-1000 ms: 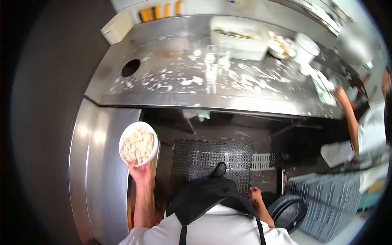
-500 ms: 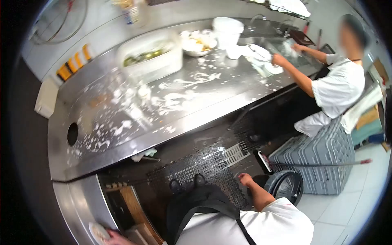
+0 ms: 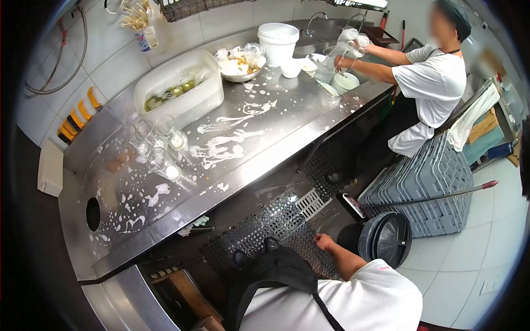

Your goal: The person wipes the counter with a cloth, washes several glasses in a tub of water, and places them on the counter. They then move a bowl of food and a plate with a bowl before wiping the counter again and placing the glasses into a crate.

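My right hand hangs low beside my body, over the dark mat and left of the black bin. Its fingers are curled in, and nothing shows in them. My left hand is out of view. Several foamy drinking glasses stand on the left of the wet steel counter, before a white tub with green items in liquid. A bowl of whitish and orange scraps sits right of the tub, next to a white bucket.
A co-worker holds clear glasses at the sink on the right. Stacked grey crates, a black bin and a long-handled squeegee occupy the right side. The counter has a round hole at left.
The view has swung, and my left hand with a plate has left the lower left. The co-worker now has glasses raised above the sink. My right hand stays low.
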`<state>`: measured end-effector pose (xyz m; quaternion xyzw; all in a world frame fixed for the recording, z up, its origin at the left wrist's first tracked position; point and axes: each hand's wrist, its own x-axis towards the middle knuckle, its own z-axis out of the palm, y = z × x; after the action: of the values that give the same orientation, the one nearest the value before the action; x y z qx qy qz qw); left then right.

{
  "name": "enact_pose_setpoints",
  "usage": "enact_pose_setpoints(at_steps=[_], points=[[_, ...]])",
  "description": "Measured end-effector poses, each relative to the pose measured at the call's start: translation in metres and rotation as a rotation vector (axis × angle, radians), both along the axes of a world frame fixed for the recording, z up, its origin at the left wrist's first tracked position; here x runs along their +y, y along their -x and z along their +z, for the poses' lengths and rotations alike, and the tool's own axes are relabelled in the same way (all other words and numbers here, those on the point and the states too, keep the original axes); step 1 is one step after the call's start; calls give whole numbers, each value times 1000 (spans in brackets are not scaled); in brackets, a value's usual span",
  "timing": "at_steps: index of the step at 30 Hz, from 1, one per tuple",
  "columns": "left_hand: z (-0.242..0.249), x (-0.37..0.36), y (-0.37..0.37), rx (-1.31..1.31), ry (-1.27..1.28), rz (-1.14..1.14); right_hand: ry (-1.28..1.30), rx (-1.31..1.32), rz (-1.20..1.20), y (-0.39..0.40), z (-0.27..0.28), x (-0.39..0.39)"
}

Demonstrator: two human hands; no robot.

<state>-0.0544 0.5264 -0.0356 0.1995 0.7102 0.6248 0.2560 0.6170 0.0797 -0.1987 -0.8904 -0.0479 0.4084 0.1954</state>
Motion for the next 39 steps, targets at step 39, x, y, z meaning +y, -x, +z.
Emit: enact_pose_setpoints(at_steps=[39], points=[[-17,213,-331,-412,568,-738,-799,-494,-906,-270,105,162]])
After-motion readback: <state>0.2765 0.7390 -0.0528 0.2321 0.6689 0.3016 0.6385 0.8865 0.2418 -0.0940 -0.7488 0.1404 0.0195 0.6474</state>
